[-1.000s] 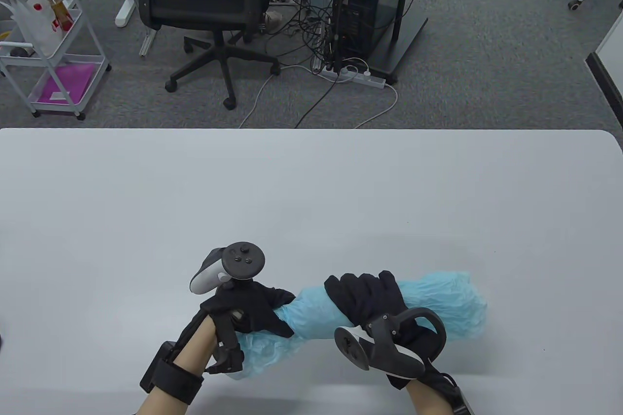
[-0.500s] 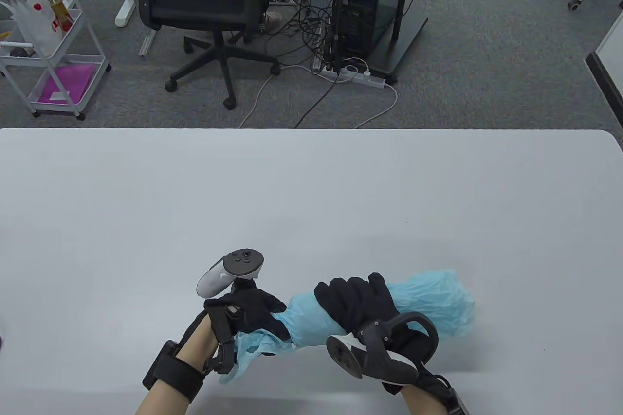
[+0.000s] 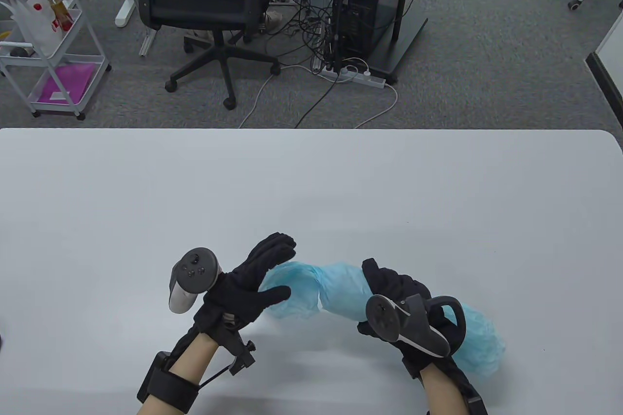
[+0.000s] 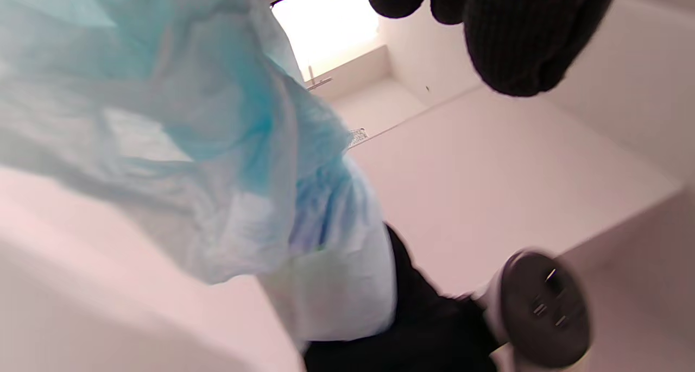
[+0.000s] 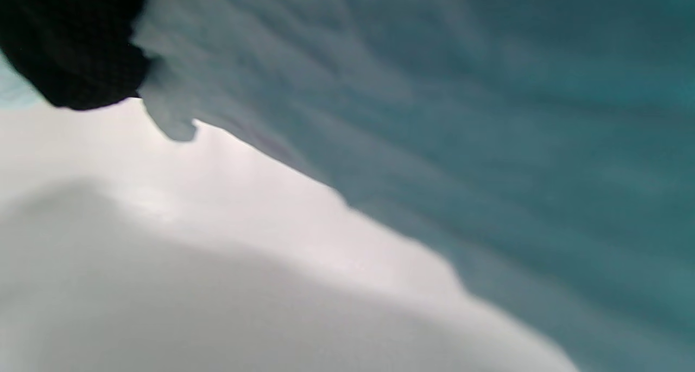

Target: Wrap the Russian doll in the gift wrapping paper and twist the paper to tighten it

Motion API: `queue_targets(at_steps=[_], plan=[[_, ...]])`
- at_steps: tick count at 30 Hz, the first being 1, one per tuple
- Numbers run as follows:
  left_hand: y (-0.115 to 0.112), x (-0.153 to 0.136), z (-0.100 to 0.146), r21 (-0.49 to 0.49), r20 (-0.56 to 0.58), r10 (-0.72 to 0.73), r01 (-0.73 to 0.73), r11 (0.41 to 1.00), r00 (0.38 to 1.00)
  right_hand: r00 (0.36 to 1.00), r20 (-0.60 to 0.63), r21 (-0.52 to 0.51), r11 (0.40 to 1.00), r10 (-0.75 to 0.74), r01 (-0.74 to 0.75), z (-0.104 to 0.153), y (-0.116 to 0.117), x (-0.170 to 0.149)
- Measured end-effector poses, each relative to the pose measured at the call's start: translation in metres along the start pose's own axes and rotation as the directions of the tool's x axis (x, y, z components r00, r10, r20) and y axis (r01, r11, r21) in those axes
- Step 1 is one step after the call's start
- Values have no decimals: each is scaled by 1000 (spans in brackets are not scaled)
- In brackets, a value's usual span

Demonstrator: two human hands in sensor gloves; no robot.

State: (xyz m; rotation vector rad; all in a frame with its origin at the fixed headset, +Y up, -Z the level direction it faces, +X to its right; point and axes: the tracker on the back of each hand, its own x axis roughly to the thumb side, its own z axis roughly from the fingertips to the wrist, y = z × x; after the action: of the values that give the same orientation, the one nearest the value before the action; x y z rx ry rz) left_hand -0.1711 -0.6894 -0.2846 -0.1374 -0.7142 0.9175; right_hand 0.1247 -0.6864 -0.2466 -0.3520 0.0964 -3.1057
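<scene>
A grey table (image 3: 311, 181) seen from above, with two black-gloved hands working at its near edge; all positions below are given relative to the blue wrapped bundle lying there.

To the left of the bundle, the left hand (image 3: 243, 283) is spread flat, fingers straight and thumb out, grasping nothing. Its fingertips sit at or just over the flared left tail of the gift wrapping paper (image 3: 297, 291); whether they touch it cannot be told.

The bundle itself lies on the table, running from upper left down to lower right. A pinched, twisted neck separates the left tail from the fatter middle section, where the Russian doll is presumably enclosed; the doll itself is hidden by paper.

Over the middle of the bundle, the right hand (image 3: 394, 296) is clenched around the wrapped body, fingers curled over its top. Past this hand, a loose, untwisted fan of paper spills toward the lower right.

Judging from this, the left end is twisted and the right end is not. To do the step well, keep the body pinned firmly, gather the loose paper close against the doll, then twist gently so the thin sheet tightens without tearing.
</scene>
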Motion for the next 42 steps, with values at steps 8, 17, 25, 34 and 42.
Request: queue_targets(at_steps=[8, 17, 25, 34, 42], plan=[[-59, 27, 2, 6, -120, -915, 922, 387, 385, 938, 120, 99, 944, -324, 314, -1, 1, -3], [-54, 32, 8, 106, -190, -908, 927, 359, 373, 878, 250, 215, 908, -407, 360, -2, 6, 24], [-39, 33, 1, 49, -165, -811, 826, 561, 561, 904, 247, 178, 934, -347, 310, -1, 4, 26], [-29, 23, -16, -222, -171, -520, 481, 848, 837, 947, 239, 116, 975, -214, 191, 3, 3, 27], [-23, 6, -19, -463, -263, -346, 196, 864, 901, 963, 264, 48, 998, -49, 38, 9, 1, 42]])
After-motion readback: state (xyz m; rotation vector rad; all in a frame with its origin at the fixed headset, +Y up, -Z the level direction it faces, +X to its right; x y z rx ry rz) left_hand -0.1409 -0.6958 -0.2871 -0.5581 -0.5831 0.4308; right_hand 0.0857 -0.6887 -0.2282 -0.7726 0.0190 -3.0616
